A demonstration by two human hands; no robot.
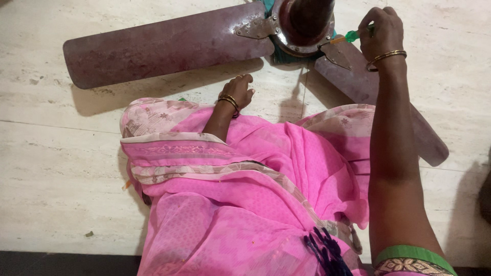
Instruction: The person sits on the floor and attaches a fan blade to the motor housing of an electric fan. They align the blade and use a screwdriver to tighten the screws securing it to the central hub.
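Pink draped cloth (245, 204) was seen nearest; a green-handled screwdriver (351, 36) was gripped by the right hand (381, 31) against a brown metal fan hub (303, 25) with two blades visible; the left hand (239, 92) was rested loosely curled, holding nothing, on the pale stone floor (61, 163).

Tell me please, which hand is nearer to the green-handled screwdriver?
The right hand: it holds the screwdriver at the fan hub. The left hand rests lower, on the floor beside the pink cloth, well apart from it.

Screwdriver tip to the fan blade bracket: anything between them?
Nothing visible. The right hand holds the green-handled screwdriver with its tip at the blade bracket beside the fan hub.
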